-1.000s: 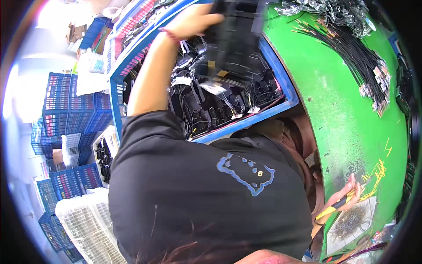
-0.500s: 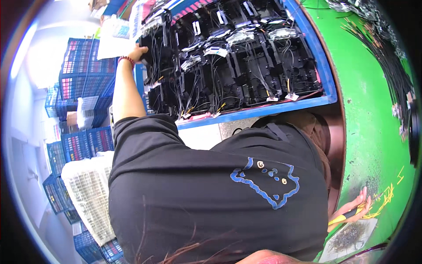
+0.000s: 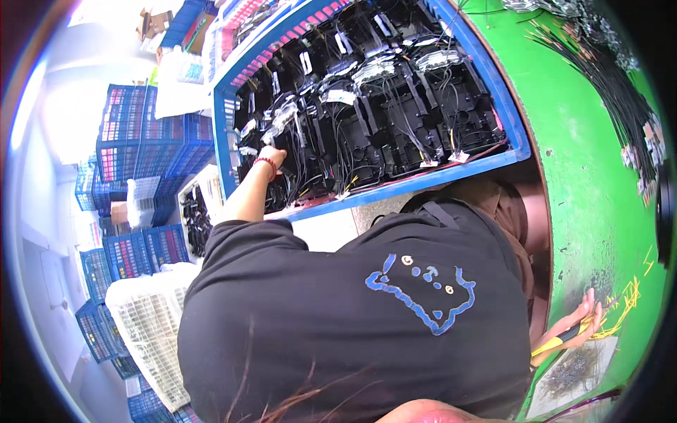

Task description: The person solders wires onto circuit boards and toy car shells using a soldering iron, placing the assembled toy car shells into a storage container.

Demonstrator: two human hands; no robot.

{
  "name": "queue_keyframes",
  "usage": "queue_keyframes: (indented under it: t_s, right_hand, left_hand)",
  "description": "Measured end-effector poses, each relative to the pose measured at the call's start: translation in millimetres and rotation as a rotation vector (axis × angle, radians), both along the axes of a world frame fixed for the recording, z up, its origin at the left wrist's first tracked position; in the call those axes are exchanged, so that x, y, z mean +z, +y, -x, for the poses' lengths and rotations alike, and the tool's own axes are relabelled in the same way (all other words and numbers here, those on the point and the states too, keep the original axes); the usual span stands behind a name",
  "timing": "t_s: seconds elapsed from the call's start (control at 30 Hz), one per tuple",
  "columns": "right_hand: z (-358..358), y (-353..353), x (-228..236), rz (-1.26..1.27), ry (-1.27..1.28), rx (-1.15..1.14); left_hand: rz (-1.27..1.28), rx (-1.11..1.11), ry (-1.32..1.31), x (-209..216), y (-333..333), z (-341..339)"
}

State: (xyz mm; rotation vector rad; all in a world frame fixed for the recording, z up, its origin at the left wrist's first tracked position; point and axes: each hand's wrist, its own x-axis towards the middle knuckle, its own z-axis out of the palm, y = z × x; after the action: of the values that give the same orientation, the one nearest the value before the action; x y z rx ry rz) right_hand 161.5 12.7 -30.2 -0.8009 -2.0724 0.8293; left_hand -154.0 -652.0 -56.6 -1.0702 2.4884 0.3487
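A blue crate (image 3: 338,206) is packed with black plastic housings (image 3: 395,134) that carry thin wires and silvery bundles. Inside its near left corner, my left hand (image 3: 273,156) is closed on a black plastic housing. The thumb side shows; the other fingers are hidden among the parts. At the lower right, my right hand (image 3: 582,323) lies over the green table, wrapped round a tool with a yellow and black handle (image 3: 556,344). The tool's thin tip points away toward some yellow wires (image 3: 629,308).
The green table (image 3: 575,204) carries a bundle of black wires (image 3: 585,77) at its far side. A dark-stained pale board (image 3: 575,374) lies below my right hand. Stacked blue crates (image 3: 134,130) and a white grid tray (image 3: 151,331) stand to the left.
My left hand has come down and to the right, bringing the black housing from above the crate's left end into the row. My right hand keeps hold of the tool, barely moved.
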Motion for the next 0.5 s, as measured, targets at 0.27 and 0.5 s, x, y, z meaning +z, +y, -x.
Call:
queue_keyframes:
  t_s: [0.27, 0.5]
  right_hand:
    - [-4, 5, -27, 0.129, 0.194, -0.006]
    - [-9, -1, -7, 0.049, 0.173, 0.000]
  left_hand:
    - [0.480, -0.740, -0.497, -103, -93, 52]
    - [0.409, -0.828, 0.239, -69, -90, 53]
